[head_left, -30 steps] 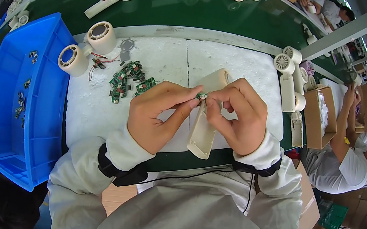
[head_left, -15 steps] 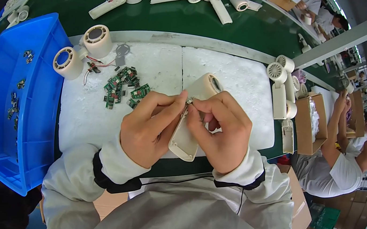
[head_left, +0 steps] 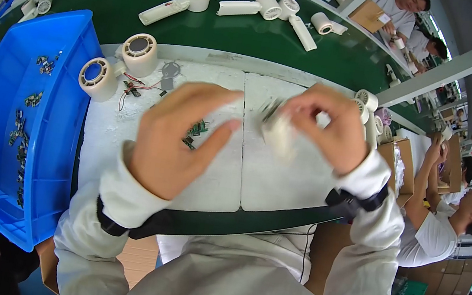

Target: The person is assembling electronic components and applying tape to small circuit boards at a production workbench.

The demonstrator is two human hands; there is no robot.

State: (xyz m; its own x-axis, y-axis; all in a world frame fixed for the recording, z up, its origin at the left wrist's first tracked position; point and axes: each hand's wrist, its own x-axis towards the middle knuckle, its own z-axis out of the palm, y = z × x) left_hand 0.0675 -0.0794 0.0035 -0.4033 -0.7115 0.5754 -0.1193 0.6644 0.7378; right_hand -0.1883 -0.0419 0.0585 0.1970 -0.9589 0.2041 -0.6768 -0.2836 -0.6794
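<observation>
Cream plastic housing (head_left: 278, 132), blurred, gripped in right hand (head_left: 327, 127), fingers curled round it, above white foam pad (head_left: 212, 181). Left hand (head_left: 174, 135) holds nothing, fingers spread loose, hovering over small green circuit boards (head_left: 194, 132) on pad. Blue bin (head_left: 20, 121) w/ more small parts at left. Two round cream fan heads (head_left: 119, 63) near pad's far edge.

white foam pad (head_left: 279, 181) on the bench carries two round cream housings (head_left: 139, 54), small green circuit boards (head_left: 194, 131)

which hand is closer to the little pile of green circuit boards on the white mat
Left. The left hand hovers right over the green circuit boards, partly covering them; the right hand is off to their right, holding a white part.
</observation>
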